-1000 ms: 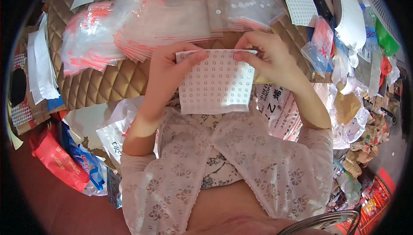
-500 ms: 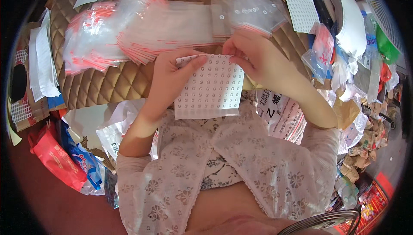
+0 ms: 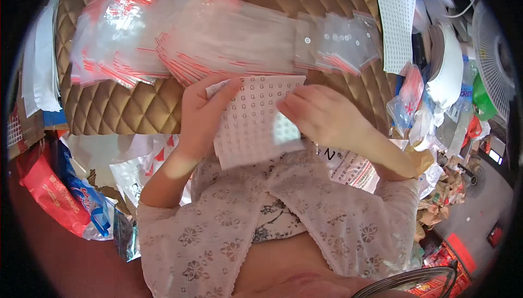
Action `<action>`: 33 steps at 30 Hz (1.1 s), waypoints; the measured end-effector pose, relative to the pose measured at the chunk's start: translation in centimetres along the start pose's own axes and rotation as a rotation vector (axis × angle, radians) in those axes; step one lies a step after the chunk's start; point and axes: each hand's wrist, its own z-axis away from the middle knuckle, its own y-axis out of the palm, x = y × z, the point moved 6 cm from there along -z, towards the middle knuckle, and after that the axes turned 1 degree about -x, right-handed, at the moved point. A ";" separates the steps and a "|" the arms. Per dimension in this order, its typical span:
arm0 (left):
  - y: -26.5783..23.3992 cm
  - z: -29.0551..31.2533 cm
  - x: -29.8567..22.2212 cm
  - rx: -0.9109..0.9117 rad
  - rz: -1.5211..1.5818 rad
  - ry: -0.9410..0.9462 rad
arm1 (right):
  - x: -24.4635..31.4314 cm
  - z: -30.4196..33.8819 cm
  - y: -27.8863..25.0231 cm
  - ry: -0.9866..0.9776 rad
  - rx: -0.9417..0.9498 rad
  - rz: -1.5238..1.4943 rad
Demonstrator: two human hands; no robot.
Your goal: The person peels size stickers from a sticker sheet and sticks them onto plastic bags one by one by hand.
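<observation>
My left hand (image 3: 199, 115) grips the left side of a white sheet of small printed stickers (image 3: 248, 126), its thumb lying over the front. The sheet tilts above my lap, just off the table's near edge, its lower part blurred. My right hand (image 3: 324, 115) is at the sheet's right side, fingers bent and pressed together over its front. Whatever is between those fingertips is too small or hidden to make out. Beyond my hands lie fanned clear zip bags with red edges (image 3: 207, 41). Farther right are several clear bags with small round stickers on them (image 3: 340, 39).
A brown quilted cover (image 3: 122, 112) lies under the bags. Another sticker sheet (image 3: 395, 20) hangs at the cover's right edge, near plastic packages and a white fan (image 3: 490, 52). Red (image 3: 54, 194) and blue bags stand low on the left. White paper sheets (image 3: 41, 58) are at the far left.
My right hand has moved down from the sheet's top right corner to its right side, fingers now over the front. The sheet has tilted slightly, and the whole view has shifted a little.
</observation>
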 end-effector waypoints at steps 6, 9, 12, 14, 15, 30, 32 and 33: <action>5.6 0.4 -1.3 0.089 -1.311 1.102 | -12.2 -3.2 2.4 0.585 -0.069 -0.766; 6.4 -1.1 0.9 0.213 -1.459 1.041 | -12.6 -5.3 4.9 0.491 0.163 -0.419; 6.4 -1.0 0.9 0.220 -1.381 1.063 | -13.0 -5.4 3.0 0.423 0.089 -0.134; 6.0 -1.0 0.8 0.112 -1.426 1.021 | -13.4 -5.8 2.3 0.503 0.162 -0.148; 6.0 -1.1 0.8 0.122 -1.425 1.020 | -13.3 -6.0 2.4 0.512 0.163 -0.149; 6.2 -0.7 0.4 0.137 -1.358 1.105 | -12.5 -6.5 3.7 0.418 0.101 0.163; 5.9 -0.9 0.5 0.025 -1.420 1.079 | -11.8 -6.0 1.4 0.119 -0.297 0.300; 5.9 -1.0 0.6 0.019 -1.425 1.083 | -11.5 -6.2 1.3 0.114 -0.304 0.301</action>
